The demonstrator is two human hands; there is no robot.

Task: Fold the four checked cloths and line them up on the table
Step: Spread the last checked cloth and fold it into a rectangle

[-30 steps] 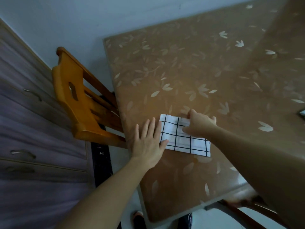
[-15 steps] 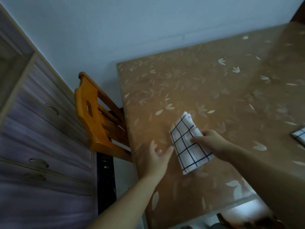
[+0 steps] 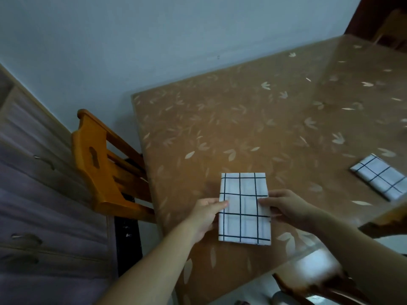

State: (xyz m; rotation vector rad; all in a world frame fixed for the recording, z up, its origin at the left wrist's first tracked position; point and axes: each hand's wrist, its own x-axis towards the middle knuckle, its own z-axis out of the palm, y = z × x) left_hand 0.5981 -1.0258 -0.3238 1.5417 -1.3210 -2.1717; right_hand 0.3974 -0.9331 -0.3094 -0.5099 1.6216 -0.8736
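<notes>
Fingers [image 3: 222, 203] of the left hand [image 3: 203, 216] and right hand [image 3: 290, 209] pinch opposite edges of a folded white black-checked cloth [image 3: 244, 208], flat on the brown leaf-patterned counter [image 3: 220, 119]; another folded checked cloth [image 3: 380, 176] lies well apart, rightward.

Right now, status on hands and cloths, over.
Left hand and right hand pinch folded checked cloth flat on table. Second folded cloth far right. Nothing blocking.

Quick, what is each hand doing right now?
Left hand: pinches the folded cloth's left edge.
Right hand: pinches its right edge.
</notes>
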